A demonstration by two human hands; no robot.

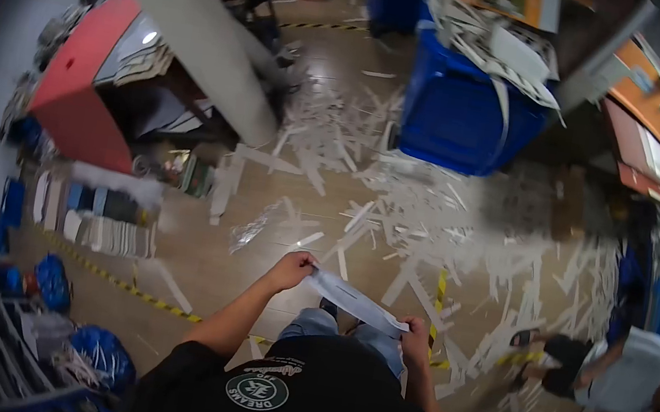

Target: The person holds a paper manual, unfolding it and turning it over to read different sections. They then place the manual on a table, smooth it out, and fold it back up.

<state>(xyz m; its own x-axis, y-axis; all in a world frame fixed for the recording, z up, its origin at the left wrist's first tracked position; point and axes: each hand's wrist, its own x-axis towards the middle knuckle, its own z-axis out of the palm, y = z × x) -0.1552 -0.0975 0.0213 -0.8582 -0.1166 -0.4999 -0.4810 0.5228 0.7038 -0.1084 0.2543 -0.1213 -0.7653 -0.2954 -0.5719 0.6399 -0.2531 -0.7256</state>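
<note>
A long white strip [358, 302] with a short dark line near its middle stretches between my two hands, in front of my body and above the floor. My left hand [292, 270] pinches its far left end. At the nearer right end, my right hand [415, 342] has its fingers closed on the strip. Beneath the strip show my jeans [314, 323] and dark shoes. Loose white scraps lie on the floor beyond it.
White offcuts [433, 204] litter the floor around a blue bin [464, 107] heaped with strips. A pillar [209, 43] and red table [89, 76] stand left. Stacked pieces [112, 235] lie beside black-yellow tape [102, 274]. Another person [621, 369] is at right.
</note>
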